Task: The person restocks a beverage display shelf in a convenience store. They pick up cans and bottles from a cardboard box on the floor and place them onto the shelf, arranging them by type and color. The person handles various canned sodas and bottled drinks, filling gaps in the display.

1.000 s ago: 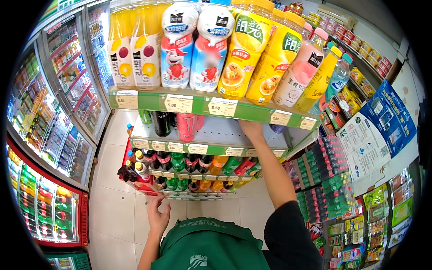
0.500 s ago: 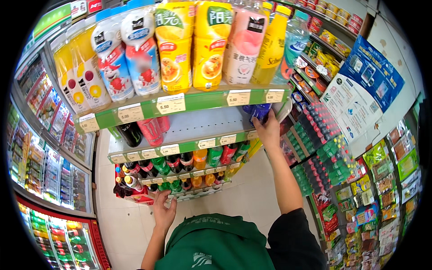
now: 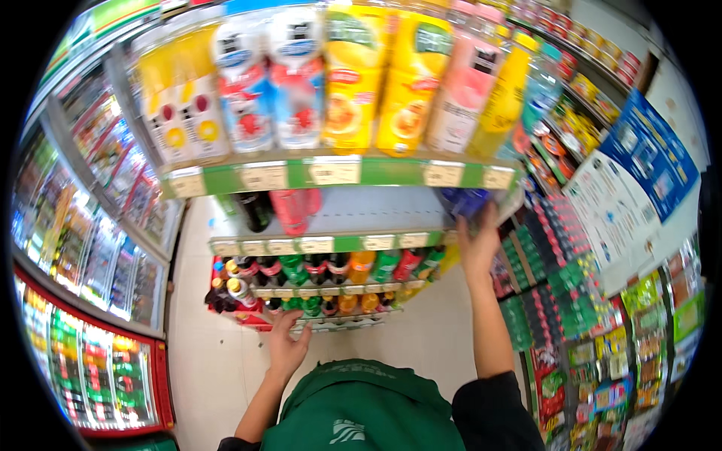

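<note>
Clock centred on right hand, 12 = top of picture.

Right hand (image 3: 480, 244) up at the right end of the middle shelf (image 3: 376, 214). Purple cans (image 3: 466, 200) at about 12, just past the fingertips, under the top rail (image 3: 406, 171). Blur hides exact count and contact. Thumb and fingers spread apart at the front of the purple cans; can't tell if they're pressed on or only alongside.

Left hand (image 3: 289, 347) at 8, low, fingers loosely curled with a clear gap to the thumb, nothing in it. Fingertips near the bottom rack's front edge; contact unclear.

Pink can (image 3: 290, 212) and black can (image 3: 254, 213) at 9 to 10, other end of the same deck.

Handling notes, my judgement:
- Thumb at 10, fingers at 1, pinch mid-body. High grip risks knuckles on the top rail.
- Slide flat, don't lift; headroom looks tight.
- Keep base behind the lower rail (image 3: 347, 244); tipping over that edge is the main risk.
- Watch wrist at 4: stacked bottles (image 3: 571, 301) sit on that side.
- One can per push, so the neighbour doesn't get toppled.
- Left hand is unloaded; good for steadying.
</note>
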A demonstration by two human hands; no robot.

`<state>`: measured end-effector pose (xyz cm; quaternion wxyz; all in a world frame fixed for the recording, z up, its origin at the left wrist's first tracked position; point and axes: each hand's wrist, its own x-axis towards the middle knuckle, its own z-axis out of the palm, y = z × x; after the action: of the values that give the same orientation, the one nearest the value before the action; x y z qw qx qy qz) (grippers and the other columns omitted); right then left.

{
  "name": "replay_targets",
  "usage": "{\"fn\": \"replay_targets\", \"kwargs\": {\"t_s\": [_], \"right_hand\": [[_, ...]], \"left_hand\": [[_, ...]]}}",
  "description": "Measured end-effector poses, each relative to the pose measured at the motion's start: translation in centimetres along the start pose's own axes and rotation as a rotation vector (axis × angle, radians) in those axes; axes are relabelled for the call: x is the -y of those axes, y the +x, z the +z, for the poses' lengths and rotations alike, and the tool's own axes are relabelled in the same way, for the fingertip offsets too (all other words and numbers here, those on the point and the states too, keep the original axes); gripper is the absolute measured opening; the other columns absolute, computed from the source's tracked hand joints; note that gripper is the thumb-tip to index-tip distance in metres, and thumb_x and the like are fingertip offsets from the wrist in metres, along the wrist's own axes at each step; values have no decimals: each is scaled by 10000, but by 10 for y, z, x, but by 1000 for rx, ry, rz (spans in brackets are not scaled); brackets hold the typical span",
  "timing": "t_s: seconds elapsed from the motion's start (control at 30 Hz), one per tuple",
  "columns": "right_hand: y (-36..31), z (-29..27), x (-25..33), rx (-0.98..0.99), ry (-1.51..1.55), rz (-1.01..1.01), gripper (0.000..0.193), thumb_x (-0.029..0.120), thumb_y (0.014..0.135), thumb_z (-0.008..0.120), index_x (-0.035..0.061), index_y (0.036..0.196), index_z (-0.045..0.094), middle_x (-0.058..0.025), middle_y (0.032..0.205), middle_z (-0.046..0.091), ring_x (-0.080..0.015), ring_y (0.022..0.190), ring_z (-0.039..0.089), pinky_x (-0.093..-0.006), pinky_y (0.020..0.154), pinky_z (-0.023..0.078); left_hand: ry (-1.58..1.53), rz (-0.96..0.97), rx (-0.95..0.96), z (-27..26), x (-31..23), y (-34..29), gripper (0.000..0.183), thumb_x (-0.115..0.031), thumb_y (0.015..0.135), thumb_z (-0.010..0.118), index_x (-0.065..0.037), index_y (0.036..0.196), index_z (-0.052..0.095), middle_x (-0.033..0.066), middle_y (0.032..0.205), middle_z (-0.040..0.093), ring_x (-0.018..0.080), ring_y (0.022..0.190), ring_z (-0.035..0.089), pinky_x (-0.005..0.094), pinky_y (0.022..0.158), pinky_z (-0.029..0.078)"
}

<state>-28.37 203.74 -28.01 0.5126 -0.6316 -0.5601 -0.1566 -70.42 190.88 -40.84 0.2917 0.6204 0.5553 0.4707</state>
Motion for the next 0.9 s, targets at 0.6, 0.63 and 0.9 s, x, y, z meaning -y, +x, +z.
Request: {"fn": "replay_targets", "kwargs": {"t_s": [0.6, 0.63, 0.9], "right_hand": [[-2, 137, 207, 819, 907, 153, 827, 322, 828, 869, -44, 1466, 491, -258, 1397, 599, -336, 1284, 615, -421, 1081, 497], [-5, 141, 208, 813, 910, 122, 859, 323, 818, 872, -49, 1478, 469, -261, 1414, 583, -342, 1300, 603, -420, 1098, 483], [-10, 141, 219, 696, 722, 53, 895, 250, 759, 876, -57, 1470, 428, -245, 1341, 626, -355, 1264, 626, -405, 1085, 490]], "left_hand": [[33, 260, -121, -13, -113, 188, 793, -24, 879, 768, 14, 1556, 358, 187, 1339, 640, 255, 1259, 634, 364, 1023, 530], [-51, 205, -72, -13, -112, 193, 768, -43, 876, 769, 19, 1536, 380, 215, 1342, 639, 300, 1251, 639, 379, 1025, 526], [-268, 178, 164, -2, -103, 225, 744, 17, 824, 751, 12, 1501, 441, 192, 1337, 673, 272, 1227, 653, 378, 1068, 489]]}}
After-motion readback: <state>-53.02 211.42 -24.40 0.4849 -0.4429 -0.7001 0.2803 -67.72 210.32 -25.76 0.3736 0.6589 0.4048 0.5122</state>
